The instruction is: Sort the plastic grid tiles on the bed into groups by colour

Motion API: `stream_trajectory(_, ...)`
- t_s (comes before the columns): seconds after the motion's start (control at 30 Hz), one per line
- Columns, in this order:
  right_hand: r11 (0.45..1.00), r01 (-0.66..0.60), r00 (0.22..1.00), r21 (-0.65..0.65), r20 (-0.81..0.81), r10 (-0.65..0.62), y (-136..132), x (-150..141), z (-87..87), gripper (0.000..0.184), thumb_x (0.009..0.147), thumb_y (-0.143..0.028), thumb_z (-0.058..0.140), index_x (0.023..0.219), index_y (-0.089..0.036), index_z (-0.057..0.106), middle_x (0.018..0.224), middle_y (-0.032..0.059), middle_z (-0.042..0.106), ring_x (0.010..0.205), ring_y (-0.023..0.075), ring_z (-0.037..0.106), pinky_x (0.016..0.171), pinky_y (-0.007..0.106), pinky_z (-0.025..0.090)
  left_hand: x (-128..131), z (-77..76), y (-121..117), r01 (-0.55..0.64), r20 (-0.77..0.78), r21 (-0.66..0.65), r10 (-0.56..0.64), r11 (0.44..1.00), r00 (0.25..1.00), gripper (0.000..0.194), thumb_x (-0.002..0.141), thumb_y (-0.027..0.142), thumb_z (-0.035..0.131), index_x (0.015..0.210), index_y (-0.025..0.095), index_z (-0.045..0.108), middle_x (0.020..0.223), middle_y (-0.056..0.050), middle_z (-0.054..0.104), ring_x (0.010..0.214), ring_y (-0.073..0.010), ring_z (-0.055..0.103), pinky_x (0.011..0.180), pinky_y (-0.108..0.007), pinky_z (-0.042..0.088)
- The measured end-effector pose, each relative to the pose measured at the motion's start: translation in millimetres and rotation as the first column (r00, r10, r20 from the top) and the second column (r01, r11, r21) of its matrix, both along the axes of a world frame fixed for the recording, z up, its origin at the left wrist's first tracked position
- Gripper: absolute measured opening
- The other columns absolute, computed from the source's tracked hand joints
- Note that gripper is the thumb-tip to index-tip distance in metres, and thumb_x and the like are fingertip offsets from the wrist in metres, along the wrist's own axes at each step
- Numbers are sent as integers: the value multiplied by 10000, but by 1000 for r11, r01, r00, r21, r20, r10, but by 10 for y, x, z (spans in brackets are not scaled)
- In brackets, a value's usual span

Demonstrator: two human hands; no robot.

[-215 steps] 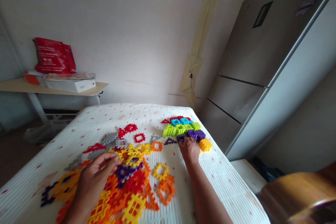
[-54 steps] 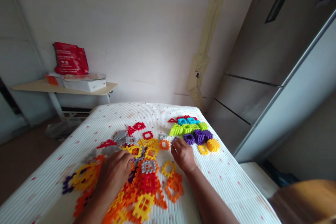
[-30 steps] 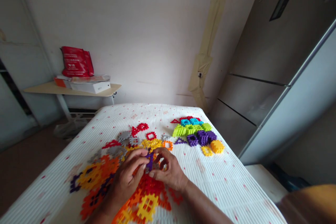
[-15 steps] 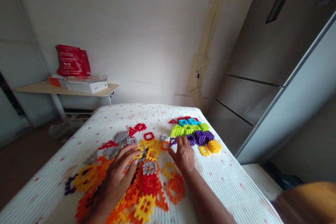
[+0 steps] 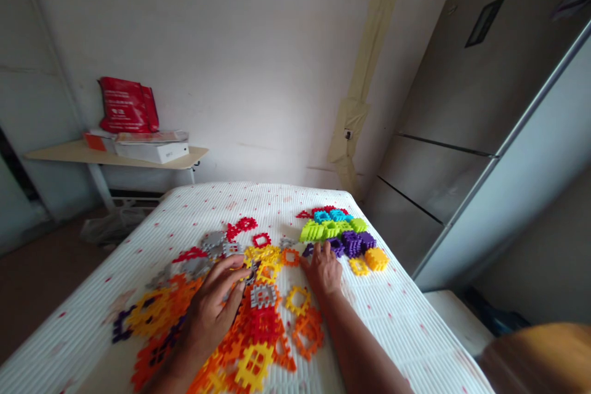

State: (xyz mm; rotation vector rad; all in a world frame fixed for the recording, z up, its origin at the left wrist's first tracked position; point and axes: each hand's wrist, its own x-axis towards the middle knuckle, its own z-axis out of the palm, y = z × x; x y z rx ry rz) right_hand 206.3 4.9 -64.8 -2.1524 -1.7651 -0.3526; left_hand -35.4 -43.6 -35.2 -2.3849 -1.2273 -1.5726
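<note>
My left hand (image 5: 213, 298) hovers over the mixed pile with its thumb and fingers apart, and nothing shows between them. Beneath it lie flat notched interlocking building pieces, among them a grey window piece (image 5: 263, 297), a red piece (image 5: 265, 325) and a yellow window piece (image 5: 255, 365). At the near side of the sorted stacks, my right hand (image 5: 325, 271) has its fingers bent down around a purple building piece (image 5: 308, 250), which they partly cover. Just beyond stand purple stacks (image 5: 352, 242), lime green stacks (image 5: 312, 231) and blue pieces (image 5: 337, 215).
A yellow stack (image 5: 377, 259) and a single yellow frame (image 5: 359, 267) lie right of my right hand. Red pieces (image 5: 247, 223) and grey ones (image 5: 215, 242) are spread farther left. A refrigerator (image 5: 443, 123) stands at the right; a side table (image 5: 60, 157) stands back left.
My right hand has shifted slightly right with the purple piece, uncovering more of an orange frame beside it. My left hand has barely moved.
</note>
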Motion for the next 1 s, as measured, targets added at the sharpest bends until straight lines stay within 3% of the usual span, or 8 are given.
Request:
stream_trajectory(0.4, 998, -62, 998, 16, -20, 62, 27, 7, 30, 314, 791, -425, 584, 993, -185, 575, 1027, 118, 586, 824, 234, 590, 595, 305, 447, 7, -19, 10, 2, 8, 6, -2, 1000, 1000, 178, 846, 159, 483, 915, 204, 641, 1066, -56, 605, 988, -147, 604, 864, -222, 489)
stream_trajectory(1.0, 999, -44, 998, -18, -41, 43, 81, 15, 13, 268, 801, -390, 575, 966, -179, 575, 956, 93, 609, 795, 219, 606, 601, 286, 418, 6, -52, 34, 10, 14, 22, -10, 1000, 1000, 184, 837, 151, 486, 912, 215, 642, 1079, -51, 605, 998, -152, 604, 869, -237, 495)
